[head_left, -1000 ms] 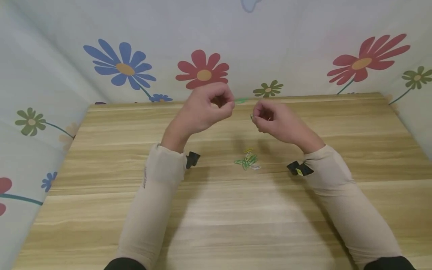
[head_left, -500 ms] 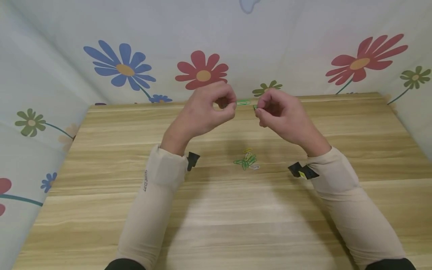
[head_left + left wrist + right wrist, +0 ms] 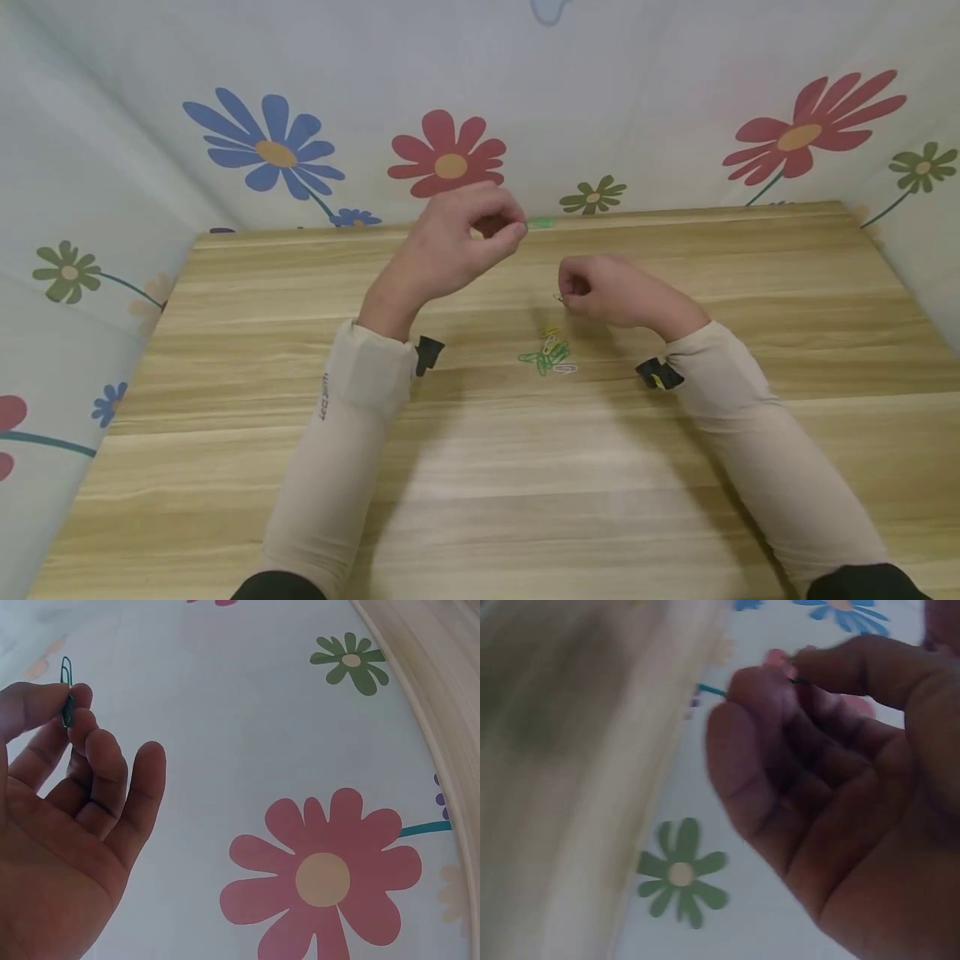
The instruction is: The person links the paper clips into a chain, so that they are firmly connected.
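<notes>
Thumb and fingertips of my left hand [image 3: 457, 242] pinch a green paper clip [image 3: 541, 223], raised near the table's back edge. The left wrist view shows its wire loop [image 3: 67, 671] standing above the fingertips, with more green wire below the thumb. My right hand [image 3: 622, 292] pinches a small thin clip [image 3: 558, 297], lower and nearer to me, just beyond a pile of paper clips. Its fingers hide most of it; in the blurred right wrist view only a dark green end shows. Green, yellow and white paper clips [image 3: 553, 357] lie loosely heaped beneath the hands.
The wooden table [image 3: 525, 500] has a light striped grain. A white curtain [image 3: 637, 100] printed with flowers hangs behind it and along both sides. A dark wrist device [image 3: 429, 355] sits at the left cuff, another [image 3: 660, 374] at the right.
My right hand first rose towards the left hand's clip, then came back down towards the pile, still pinching its clip. The left hand has stayed almost in place; the pile looks unchanged.
</notes>
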`<state>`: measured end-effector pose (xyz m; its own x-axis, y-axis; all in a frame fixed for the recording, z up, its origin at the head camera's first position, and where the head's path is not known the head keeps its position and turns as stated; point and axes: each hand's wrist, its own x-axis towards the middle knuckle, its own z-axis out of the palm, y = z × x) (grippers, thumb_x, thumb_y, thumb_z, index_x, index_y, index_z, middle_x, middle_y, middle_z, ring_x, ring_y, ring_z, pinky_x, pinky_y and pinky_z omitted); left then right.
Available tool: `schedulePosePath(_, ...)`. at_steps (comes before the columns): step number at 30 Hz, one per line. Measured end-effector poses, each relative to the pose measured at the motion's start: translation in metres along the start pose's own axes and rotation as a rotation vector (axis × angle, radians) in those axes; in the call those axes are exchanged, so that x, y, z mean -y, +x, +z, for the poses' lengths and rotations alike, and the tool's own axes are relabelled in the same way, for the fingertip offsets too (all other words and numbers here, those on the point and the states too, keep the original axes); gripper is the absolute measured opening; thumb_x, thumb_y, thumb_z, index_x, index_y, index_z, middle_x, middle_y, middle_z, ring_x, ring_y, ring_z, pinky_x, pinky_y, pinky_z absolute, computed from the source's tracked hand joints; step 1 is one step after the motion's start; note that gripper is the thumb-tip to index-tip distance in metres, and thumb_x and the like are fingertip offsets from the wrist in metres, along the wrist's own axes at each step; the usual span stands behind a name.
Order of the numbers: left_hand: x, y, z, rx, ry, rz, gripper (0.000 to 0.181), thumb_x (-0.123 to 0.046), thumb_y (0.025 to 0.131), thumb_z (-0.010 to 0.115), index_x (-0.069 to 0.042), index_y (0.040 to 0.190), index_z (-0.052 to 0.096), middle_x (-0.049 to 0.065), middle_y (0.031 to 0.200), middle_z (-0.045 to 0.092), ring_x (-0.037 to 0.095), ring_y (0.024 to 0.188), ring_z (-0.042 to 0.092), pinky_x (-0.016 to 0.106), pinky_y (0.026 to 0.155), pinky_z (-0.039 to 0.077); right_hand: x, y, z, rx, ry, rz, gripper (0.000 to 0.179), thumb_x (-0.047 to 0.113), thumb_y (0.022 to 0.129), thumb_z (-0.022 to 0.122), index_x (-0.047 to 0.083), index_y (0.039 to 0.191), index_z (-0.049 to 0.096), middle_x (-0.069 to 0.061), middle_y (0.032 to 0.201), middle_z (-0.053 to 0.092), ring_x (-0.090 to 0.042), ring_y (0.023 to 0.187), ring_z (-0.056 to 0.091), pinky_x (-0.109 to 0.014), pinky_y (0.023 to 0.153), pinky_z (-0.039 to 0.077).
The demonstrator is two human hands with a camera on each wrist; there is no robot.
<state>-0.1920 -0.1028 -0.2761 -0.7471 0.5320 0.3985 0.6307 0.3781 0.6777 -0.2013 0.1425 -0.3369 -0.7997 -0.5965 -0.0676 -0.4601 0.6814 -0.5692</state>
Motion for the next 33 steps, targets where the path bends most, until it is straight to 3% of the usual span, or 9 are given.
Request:
schedulePosePath(3, 0.000, 0.000, 0.000, 0.003, 0.014, -0.013, 0.007, -0.012, 0.097, 0.064, -0.010, 0.095, 0.071, -0.002, 0.089, 0.061, 0.010, 0.080, 0.056, 0.029, 0.080, 0.049, -0.011, 0.007, 0.011, 0.123, -0.054, 0.029, 0.013, 0.002, 0.094, 0.058, 0.009, 0.084, 0.058, -0.002, 0.076, 0.053, -0.019, 0.072, 0.050, -0.035, 0.067, 0.041)
schedulePosePath(7, 0.000, 0.000, 0.000, 0.002, 0.029, -0.020, 0.008, -0.012, 0.097, 0.064, -0.010, 0.096, 0.072, -0.002, 0.089, 0.061, 0.010, 0.081, 0.056, 0.029, 0.081, 0.048, -0.017, 0.011, 0.019, 0.169, -0.050, 0.061, 0.013, 0.003, 0.094, 0.059, 0.009, 0.083, 0.059, -0.003, 0.076, 0.055, -0.018, 0.070, 0.053, -0.035, 0.067, 0.043)
schedulePosePath(13, 0.000, -0.001, 0.000, 0.004, 0.032, -0.025, 0.008, -0.013, 0.097, 0.065, -0.010, 0.097, 0.073, -0.002, 0.089, 0.062, 0.010, 0.082, 0.056, 0.029, 0.081, 0.048, -0.017, 0.011, 0.022, 0.131, -0.104, 0.088, 0.011, 0.005, 0.096, 0.061, 0.007, 0.085, 0.059, -0.003, 0.075, 0.055, -0.019, 0.069, 0.053, -0.037, 0.068, 0.044)
schedulePosePath(17, 0.001, -0.001, -0.001, -0.002, 0.023, -0.041, 0.009, -0.014, 0.097, 0.065, -0.010, 0.098, 0.073, -0.003, 0.090, 0.062, 0.010, 0.082, 0.057, 0.028, 0.081, 0.049, -0.013, 0.011, 0.024, 0.110, -0.122, 0.041, 0.004, 0.005, 0.094, 0.063, 0.008, 0.092, 0.061, -0.003, 0.073, 0.055, -0.020, 0.068, 0.051, -0.037, 0.067, 0.042)
schedulePosePath(21, 0.004, 0.000, -0.001, -0.045, -0.036, -0.036, 0.007, -0.011, 0.097, 0.064, -0.009, 0.097, 0.071, -0.001, 0.090, 0.061, 0.011, 0.081, 0.058, 0.028, 0.081, 0.050, -0.008, 0.012, 0.030, 0.141, -0.121, -0.016, 0.008, 0.003, 0.092, 0.066, 0.009, 0.097, 0.065, -0.002, 0.074, 0.056, -0.019, 0.068, 0.050, -0.036, 0.067, 0.043)
schedulePosePath(26, 0.008, 0.001, 0.000, -0.112, -0.115, 0.001, 0.007, -0.007, 0.095, 0.062, -0.006, 0.092, 0.069, 0.001, 0.088, 0.061, 0.013, 0.079, 0.058, 0.029, 0.081, 0.050, -0.004, 0.013, 0.036, 0.146, -0.157, -0.038, 0.007, 0.001, 0.090, 0.067, 0.008, 0.090, 0.065, -0.001, 0.077, 0.059, -0.019, 0.071, 0.052, -0.036, 0.070, 0.046)
schedulePosePath(33, 0.009, -0.001, 0.000, -0.111, -0.128, 0.001, 0.007, -0.007, 0.095, 0.061, -0.006, 0.091, 0.068, 0.001, 0.086, 0.060, 0.013, 0.078, 0.057, 0.029, 0.079, 0.050, -0.006, 0.014, 0.038, 0.141, -0.140, -0.013, 0.015, 0.001, 0.088, 0.064, 0.011, 0.079, 0.058, 0.000, 0.072, 0.054, -0.017, 0.069, 0.051, -0.034, 0.066, 0.043)
